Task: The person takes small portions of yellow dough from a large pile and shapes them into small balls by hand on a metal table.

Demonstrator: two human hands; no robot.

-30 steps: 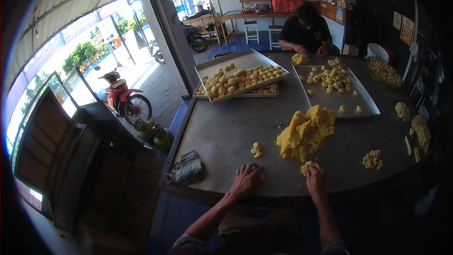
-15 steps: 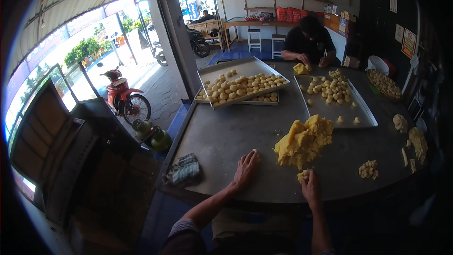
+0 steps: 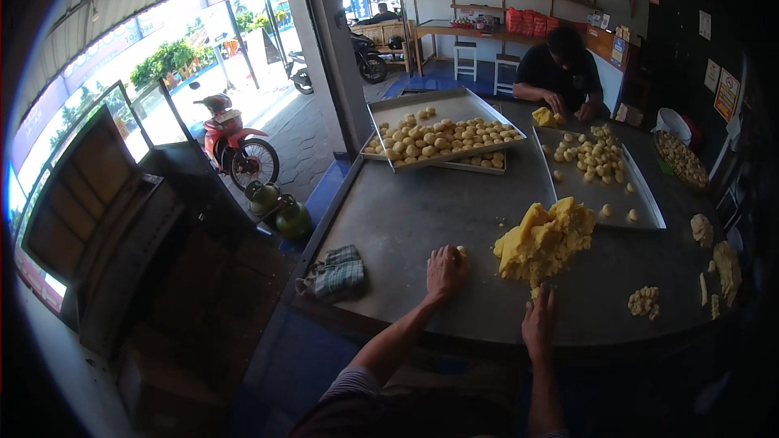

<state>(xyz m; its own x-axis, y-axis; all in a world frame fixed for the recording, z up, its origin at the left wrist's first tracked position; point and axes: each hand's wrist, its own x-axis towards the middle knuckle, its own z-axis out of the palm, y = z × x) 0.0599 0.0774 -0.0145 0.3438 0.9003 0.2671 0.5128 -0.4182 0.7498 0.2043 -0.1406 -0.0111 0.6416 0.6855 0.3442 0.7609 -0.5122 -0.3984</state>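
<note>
On the metal tabletop, my left hand (image 3: 447, 275) is closed, its fingers curled round a small pale dough ball (image 3: 462, 251) that shows at the fingertips. My right hand (image 3: 540, 323) is at the near end of the large crumbly yellow mass (image 3: 545, 242). Its fingers are closed on a small yellow lump (image 3: 535, 293), mostly hidden by the hand. To the right lies a cluster of small pale dough pieces (image 3: 643, 302). Farther right are a pale dough slab (image 3: 728, 274), a dough strip (image 3: 703, 289) and a rounded dough lump (image 3: 702, 230).
A checked cloth (image 3: 339, 272) lies at the left. Stacked trays (image 3: 438, 101) of round dough balls stand at the far side, beside another tray (image 3: 647, 195) with balls. A basket (image 3: 682, 161) of balls sits far right. Across the table, a person (image 3: 560, 73) handles yellow dough.
My view has shifted and tilted slightly. The left fingers, stretched flatter before, are now curled round the dough ball. My right hand has shifted slightly with the yellow lump, staying near the mass.
</note>
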